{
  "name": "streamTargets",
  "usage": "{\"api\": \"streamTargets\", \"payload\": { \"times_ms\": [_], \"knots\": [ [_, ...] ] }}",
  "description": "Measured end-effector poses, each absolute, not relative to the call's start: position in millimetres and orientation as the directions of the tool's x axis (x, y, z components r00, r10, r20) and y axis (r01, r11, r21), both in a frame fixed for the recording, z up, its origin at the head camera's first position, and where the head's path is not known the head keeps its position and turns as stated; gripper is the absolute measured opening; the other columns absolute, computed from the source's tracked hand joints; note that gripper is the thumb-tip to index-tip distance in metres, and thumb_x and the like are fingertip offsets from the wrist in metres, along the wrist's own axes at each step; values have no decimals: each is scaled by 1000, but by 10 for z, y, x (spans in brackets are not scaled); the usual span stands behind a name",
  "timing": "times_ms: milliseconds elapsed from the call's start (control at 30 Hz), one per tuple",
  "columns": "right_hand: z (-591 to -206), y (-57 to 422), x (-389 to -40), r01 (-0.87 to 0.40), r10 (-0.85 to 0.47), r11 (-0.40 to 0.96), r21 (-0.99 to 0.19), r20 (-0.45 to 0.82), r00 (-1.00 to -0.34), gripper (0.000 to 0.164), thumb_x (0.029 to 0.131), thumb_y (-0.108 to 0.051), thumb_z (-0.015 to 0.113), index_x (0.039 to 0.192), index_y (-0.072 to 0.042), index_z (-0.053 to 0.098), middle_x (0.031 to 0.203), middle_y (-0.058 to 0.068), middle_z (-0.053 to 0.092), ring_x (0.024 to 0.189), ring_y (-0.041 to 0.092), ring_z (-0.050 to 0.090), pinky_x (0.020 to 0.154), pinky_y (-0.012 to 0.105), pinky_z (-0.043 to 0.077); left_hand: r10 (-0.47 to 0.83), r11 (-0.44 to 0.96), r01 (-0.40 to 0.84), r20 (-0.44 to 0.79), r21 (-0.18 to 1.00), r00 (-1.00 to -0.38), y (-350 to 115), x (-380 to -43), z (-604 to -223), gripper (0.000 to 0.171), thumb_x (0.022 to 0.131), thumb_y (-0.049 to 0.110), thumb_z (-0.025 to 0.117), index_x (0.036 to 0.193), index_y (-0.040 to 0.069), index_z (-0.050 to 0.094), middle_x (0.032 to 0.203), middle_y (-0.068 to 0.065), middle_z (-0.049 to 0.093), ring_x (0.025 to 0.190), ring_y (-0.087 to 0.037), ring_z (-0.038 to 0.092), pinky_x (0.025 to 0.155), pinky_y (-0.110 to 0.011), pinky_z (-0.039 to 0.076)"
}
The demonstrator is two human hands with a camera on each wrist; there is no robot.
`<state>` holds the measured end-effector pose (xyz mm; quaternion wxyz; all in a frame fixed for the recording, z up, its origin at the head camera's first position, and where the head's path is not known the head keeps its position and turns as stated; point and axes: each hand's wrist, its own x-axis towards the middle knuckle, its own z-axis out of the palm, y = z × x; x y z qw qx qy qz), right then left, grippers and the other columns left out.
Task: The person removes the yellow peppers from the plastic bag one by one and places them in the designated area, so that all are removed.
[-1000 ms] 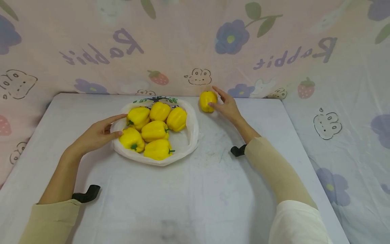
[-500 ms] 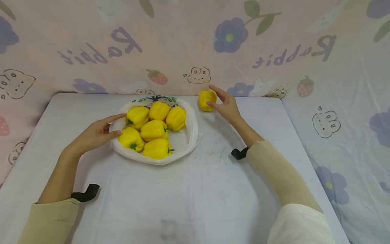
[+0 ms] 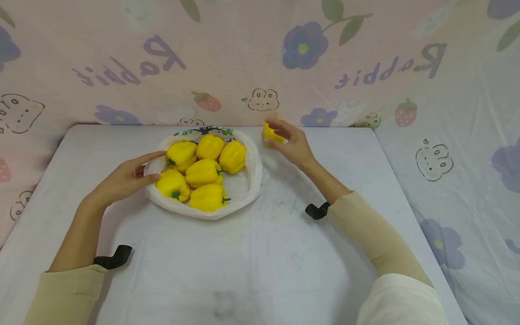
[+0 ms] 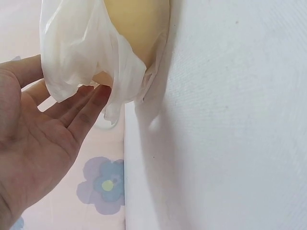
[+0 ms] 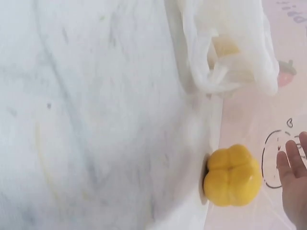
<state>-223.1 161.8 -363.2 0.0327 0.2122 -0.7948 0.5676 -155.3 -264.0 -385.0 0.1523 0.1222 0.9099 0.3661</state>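
Several yellow bell peppers [image 3: 203, 174] with green stems lie in a white plastic bag [image 3: 215, 214], its mouth spread wide. My left hand [image 3: 122, 183] holds the bag's left rim, the thumb and index finger beside the nearest peppers. In the left wrist view the bag's film [image 4: 76, 52] partly covers those fingers. One more bell pepper [image 5: 232, 175] sits outside the bag near the table's back edge. My right hand [image 3: 294, 146] is beside it and partly hides it in the head view. In the right wrist view, its straight fingers [image 5: 293, 158] stand apart from the pepper.
A white cloth covers the table [image 3: 243, 271]. Behind it hangs a pink curtain [image 3: 243, 54] printed with rabbits, flowers and strawberries, close to the loose pepper. Black wrist mounts [image 3: 318, 211] stick out from both forearms.
My right hand has shifted slightly left, with its fingers lower and in front of the loose pepper. My left hand and the bag stay as they were; the head view has drifted a little.
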Motion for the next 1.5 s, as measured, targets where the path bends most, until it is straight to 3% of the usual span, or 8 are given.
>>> {"api": "streamTargets", "payload": {
  "times_ms": [367, 733, 967, 1167, 1233, 1300, 1433, 1500],
  "knots": [
    [-3822, 1490, -2210, -414, -356, 217, -884, 323, -877, 46, 87, 5, 72, 131, 6, 59, 132, 25, 58, 115, 43, 57, 98, 57, 48, 341, 689, 125, -167, 714, -925, -2638, -1533, -3863, 62, 100, 29, 60, 156, 19, 35, 95, -15, 49, 86, -28, 41, 61, -34, 35],
    [-3930, 1334, -2181, -445, -411, 266, -855, 317, -855, 43, 88, -9, 76, 128, -4, 64, 127, 14, 65, 110, 24, 61, 95, 36, 52, 344, 685, 131, -160, 717, -925, -2656, -1541, -3880, 62, 100, 28, 60, 156, 21, 34, 116, -17, 52, 92, -29, 41, 67, -37, 36],
    [-4003, 1239, -2144, -478, -391, 391, -787, 329, -860, 43, 87, -14, 77, 128, -7, 65, 127, 6, 67, 112, 21, 60, 99, 39, 47, 352, 683, 150, -142, 715, -925, -2656, -1547, -3889, 61, 101, 27, 60, 156, 21, 35, 93, -14, 45, 85, -27, 39, 60, -35, 32],
    [-4072, 1162, -2103, -475, -354, 478, -739, 334, -874, 41, 87, -16, 77, 126, -9, 67, 126, 1, 68, 118, 17, 58, 106, 33, 41, 350, 684, 145, -148, 715, -925, -2663, -1540, -3914, 61, 101, 28, 59, 156, 21, 35, 96, -13, 47, 86, -26, 39, 61, -35, 32],
    [-4084, 1137, -2094, -486, -344, 504, -715, 350, -871, 40, 87, -16, 78, 125, -9, 69, 125, 1, 68, 119, 18, 57, 106, 32, 41, 351, 678, 141, -149, 722, -924, -2667, -1541, -3916, 61, 101, 27, 60, 156, 20, 35, 102, -16, 50, 91, -29, 41, 65, -38, 37],
    [-4094, 1118, -2090, -491, -328, 530, -691, 367, -870, 38, 87, -17, 77, 124, -10, 69, 124, 1, 69, 122, 19, 55, 107, 32, 39, 357, 660, 134, -152, 740, -922, -2670, -1547, -3913, 61, 101, 25, 60, 156, 19, 34, 124, -21, 53, 106, -36, 46, 80, -46, 46],
    [-4111, 1080, -2089, -489, -315, 544, -682, 374, -872, 37, 88, -17, 77, 123, -10, 70, 124, 1, 69, 125, 19, 54, 110, 30, 37, 371, 622, 121, -155, 774, -915, -2668, -1564, -3909, 62, 101, 25, 60, 156, 18, 33, 160, -21, 27, 137, -46, 29, 103, -72, 28],
    [-4119, 1059, -2086, -481, -318, 539, -691, 362, -876, 37, 88, -16, 76, 124, -9, 69, 125, 2, 68, 126, 19, 55, 111, 28, 37, 374, 620, 127, -150, 774, -915, -2664, -1568, -3911, 62, 101, 25, 60, 156, 18, 33, 159, -21, 28, 131, -44, 33, 99, -68, 32]
  ]
}}
